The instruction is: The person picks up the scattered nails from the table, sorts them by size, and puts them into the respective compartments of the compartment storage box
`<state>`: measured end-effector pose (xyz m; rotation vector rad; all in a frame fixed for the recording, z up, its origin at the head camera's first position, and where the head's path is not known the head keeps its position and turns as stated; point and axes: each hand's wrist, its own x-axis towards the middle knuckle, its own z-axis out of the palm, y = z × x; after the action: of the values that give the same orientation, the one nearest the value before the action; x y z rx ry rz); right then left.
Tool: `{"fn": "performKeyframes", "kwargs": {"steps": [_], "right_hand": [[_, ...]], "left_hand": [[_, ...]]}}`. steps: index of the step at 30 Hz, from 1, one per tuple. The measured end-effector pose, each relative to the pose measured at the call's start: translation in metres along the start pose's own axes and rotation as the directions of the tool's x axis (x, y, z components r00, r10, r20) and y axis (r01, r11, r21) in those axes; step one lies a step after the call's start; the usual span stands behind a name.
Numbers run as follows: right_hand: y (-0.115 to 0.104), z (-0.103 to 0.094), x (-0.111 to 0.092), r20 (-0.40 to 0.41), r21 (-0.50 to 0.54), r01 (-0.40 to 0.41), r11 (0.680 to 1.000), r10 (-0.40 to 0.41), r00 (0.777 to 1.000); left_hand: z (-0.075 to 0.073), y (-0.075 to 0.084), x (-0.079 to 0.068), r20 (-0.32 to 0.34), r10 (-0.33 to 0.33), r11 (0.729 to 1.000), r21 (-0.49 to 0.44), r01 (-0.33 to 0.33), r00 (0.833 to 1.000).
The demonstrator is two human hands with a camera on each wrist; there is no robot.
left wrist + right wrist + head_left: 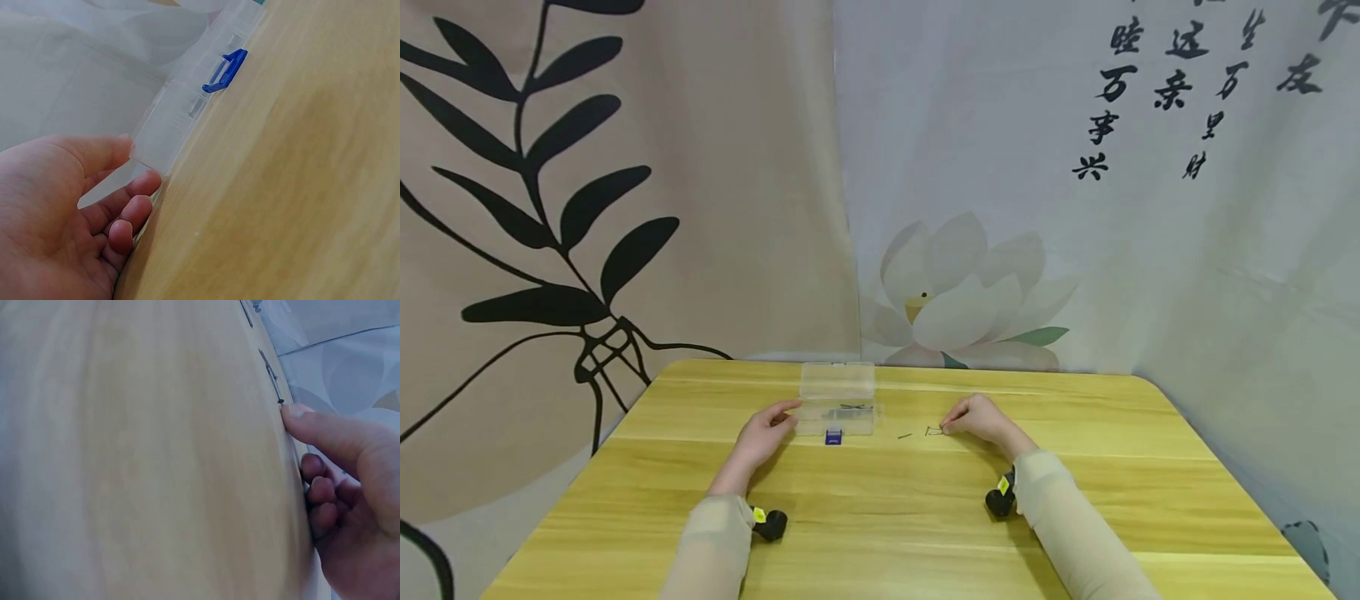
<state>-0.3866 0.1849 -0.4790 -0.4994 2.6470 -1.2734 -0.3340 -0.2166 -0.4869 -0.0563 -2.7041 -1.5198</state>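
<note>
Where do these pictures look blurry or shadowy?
Head view: soft shadows beside the left hand and right hand, dark pieces too small for detail; left wrist view: a broad, soft shadow on the tabletop, blue latch fairly clear; right wrist view: bluish cast, tabletop grain smeared.

Cloth (760, 208) hangs behind my wooden table (880, 517). I see a pale printed flower (970, 308) beyond its far edge, dark leaves (535, 306) beyond its left corner.
</note>
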Motion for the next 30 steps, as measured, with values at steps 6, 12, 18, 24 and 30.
{"fn": "performKeyframes", "kwargs": {"steps": [6, 12, 18, 24, 30], "right_hand": [[0.000, 0.002, -0.002, -0.008, -0.007, -0.005, 1.000, 0.005, 1.000], [0.003, 0.002, -0.002, 0.008, 0.008, 0.012, 1.000, -0.012, 1.000], [0.003, -0.006, -0.002, 0.049, 0.045, 0.009, 0.999, -0.012, 0.999], [-0.005, -0.016, 0.002, 0.083, 0.115, -0.023, 0.993, 0.013, 0.996], [-0.016, -0.020, 0.008, 0.061, 0.131, -0.003, 0.991, -0.005, 0.998]], "left_hand": [[0.000, 0.000, 0.000, 0.003, 0.002, 1.000, -0.003, -0.002, 1.000], [0.001, -0.001, 0.001, -0.002, 0.008, 1.000, 0.008, -0.008, 1.000], [0.003, 0.001, 0.001, 0.002, 0.011, 1.000, -0.016, -0.011, 1.000], [0.003, 0.000, 0.002, 0.001, 0.006, 1.000, -0.025, -0.006, 1.000], [0.002, -0.001, 0.001, -0.006, -0.004, 1.000, -0.018, 0.004, 1.000]]}}
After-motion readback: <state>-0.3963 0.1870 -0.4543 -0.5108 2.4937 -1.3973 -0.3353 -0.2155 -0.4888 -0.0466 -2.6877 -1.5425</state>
